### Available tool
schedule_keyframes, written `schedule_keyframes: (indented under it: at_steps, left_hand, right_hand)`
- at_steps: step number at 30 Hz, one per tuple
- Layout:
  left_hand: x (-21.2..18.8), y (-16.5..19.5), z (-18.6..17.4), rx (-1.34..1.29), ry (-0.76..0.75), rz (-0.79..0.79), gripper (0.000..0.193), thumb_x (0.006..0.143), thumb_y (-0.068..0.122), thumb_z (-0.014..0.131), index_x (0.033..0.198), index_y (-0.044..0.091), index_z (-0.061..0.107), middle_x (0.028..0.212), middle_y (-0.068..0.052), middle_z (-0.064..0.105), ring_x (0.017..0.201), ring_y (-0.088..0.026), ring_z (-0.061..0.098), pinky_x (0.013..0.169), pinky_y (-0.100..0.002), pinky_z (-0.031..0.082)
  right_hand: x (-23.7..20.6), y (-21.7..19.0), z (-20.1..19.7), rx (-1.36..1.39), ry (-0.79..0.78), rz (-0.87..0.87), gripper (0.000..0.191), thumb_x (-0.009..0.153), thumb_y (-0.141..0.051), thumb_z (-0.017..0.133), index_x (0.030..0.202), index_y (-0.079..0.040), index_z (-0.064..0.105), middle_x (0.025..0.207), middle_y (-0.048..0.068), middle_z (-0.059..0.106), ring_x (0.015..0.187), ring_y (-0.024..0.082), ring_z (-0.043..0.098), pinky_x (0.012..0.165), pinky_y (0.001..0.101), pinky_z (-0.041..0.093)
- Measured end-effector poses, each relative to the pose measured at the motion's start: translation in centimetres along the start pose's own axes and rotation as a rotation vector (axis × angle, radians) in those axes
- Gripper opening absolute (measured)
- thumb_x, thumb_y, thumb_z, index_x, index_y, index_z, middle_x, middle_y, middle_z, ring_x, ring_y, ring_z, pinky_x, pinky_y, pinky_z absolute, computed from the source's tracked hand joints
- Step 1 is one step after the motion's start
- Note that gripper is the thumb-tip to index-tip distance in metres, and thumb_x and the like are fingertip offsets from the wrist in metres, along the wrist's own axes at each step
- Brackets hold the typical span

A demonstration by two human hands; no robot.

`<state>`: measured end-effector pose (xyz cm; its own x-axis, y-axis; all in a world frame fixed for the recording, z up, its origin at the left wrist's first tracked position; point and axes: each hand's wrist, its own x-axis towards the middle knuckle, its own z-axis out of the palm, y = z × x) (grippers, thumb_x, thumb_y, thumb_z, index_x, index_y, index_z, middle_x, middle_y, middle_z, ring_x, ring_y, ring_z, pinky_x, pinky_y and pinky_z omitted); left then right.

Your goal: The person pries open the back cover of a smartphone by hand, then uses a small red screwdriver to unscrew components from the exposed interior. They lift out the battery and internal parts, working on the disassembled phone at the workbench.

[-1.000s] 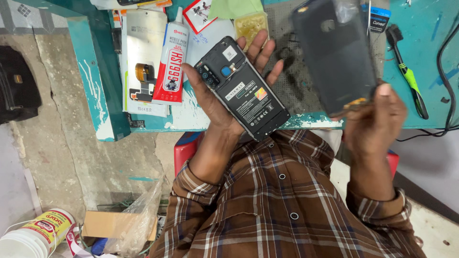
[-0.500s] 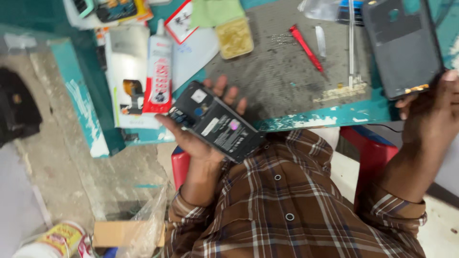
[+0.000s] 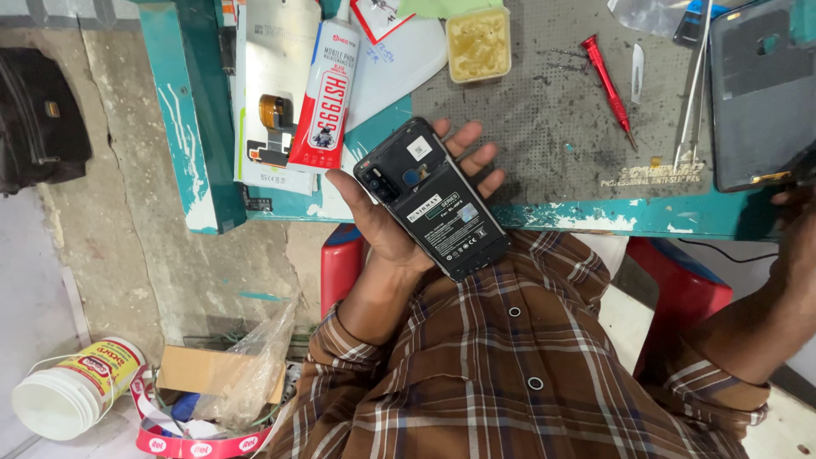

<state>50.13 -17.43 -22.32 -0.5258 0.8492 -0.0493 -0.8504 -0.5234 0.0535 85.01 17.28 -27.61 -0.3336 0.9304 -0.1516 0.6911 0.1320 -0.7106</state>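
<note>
Now, an opened phone (image 3: 432,200) rests in the left hand (image 3: 399,212).
Fingers curl under it, at 6 o'clock of the grey mat (image 3: 552,110); at 3 o'clock, the right hand (image 3: 799,229) grips a back cover (image 3: 761,93).

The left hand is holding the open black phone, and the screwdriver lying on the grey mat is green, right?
Not quite. The head view shows the thin screwdriver on the grey perforated work mat is red, not green. The rest holds: the left hand holds the black phone with its back cover off.
</note>
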Motion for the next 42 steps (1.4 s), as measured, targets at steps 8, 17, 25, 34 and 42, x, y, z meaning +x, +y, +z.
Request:
schedule_keyframes:
  at_steps: [8, 17, 25, 34, 42]
  left_hand:
    - [0.0, -0.1, 0.3, -0.045, -0.057, -0.013, 0.115, 0.090, 0.094, 0.030, 0.157, 0.002, 0.040, 0.159, -0.026, 0.042, 0.147, -0.042, 0.044, 0.127, -0.060, 0.032]
    - [0.7, -1.8, 1.0, -0.015, -0.065, 0.019, 0.104, 0.100, 0.088, 0.027, 0.155, 0.001, 0.042, 0.158, -0.029, 0.042, 0.149, -0.043, 0.042, 0.131, -0.059, 0.030]
    - [1.5, -4.0, 1.5, 0.046, -0.028, 0.106, 0.095, 0.107, 0.080, 0.027, 0.154, -0.002, 0.041, 0.157, -0.031, 0.041, 0.151, -0.045, 0.040, 0.132, -0.050, 0.031]
    - [1.1, -2.8, 1.9, 0.403, 0.119, 0.239, 0.082, 0.105, 0.064, 0.035, 0.161, 0.005, 0.034, 0.162, -0.024, 0.038, 0.154, -0.033, 0.037, 0.133, -0.043, 0.027]
    - [0.3, 1.7, 2.4, 1.588, 0.146, 0.267, 0.077, 0.092, 0.010, 0.081, 0.155, 0.004, 0.038, 0.155, -0.015, 0.057, 0.142, -0.030, 0.056, 0.132, -0.045, 0.041]
  right_hand:
    - [0.3, 0.4, -0.2, 0.170, -0.087, -0.211, 0.027, 0.115, -0.023, 0.043, 0.111, -0.001, 0.057, 0.110, 0.008, 0.063, 0.101, 0.016, 0.062, 0.096, 0.0286, 0.054]
    - [-12.4, -16.9, 5.2, 0.209, -0.185, -0.612, 0.042, 0.098, -0.015, 0.080, 0.133, -0.002, 0.062, 0.132, 0.014, 0.066, 0.114, 0.020, 0.066, 0.093, 0.0285, 0.056]
    - [-15.2, -28.0, 9.8, -0.146, -0.409, -0.885, 0.087, 0.068, -0.044, 0.094, 0.135, -0.002, 0.058, 0.141, 0.019, 0.059, 0.126, 0.038, 0.062, 0.104, 0.0509, 0.051]
    - [-12.3, -25.0, 10.0, -0.327, -0.381, -0.904, 0.067, 0.072, -0.036, 0.092, 0.124, -0.004, 0.065, 0.135, 0.018, 0.065, 0.116, 0.037, 0.065, 0.077, 0.0458, 0.058]
    - [-7.1, -25.8, 8.5, -0.459, -0.513, -0.940, 0.054, 0.070, -0.033, 0.089, 0.115, -0.011, 0.071, 0.144, 0.009, 0.065, 0.127, 0.029, 0.061, 0.088, 0.0433, 0.059]
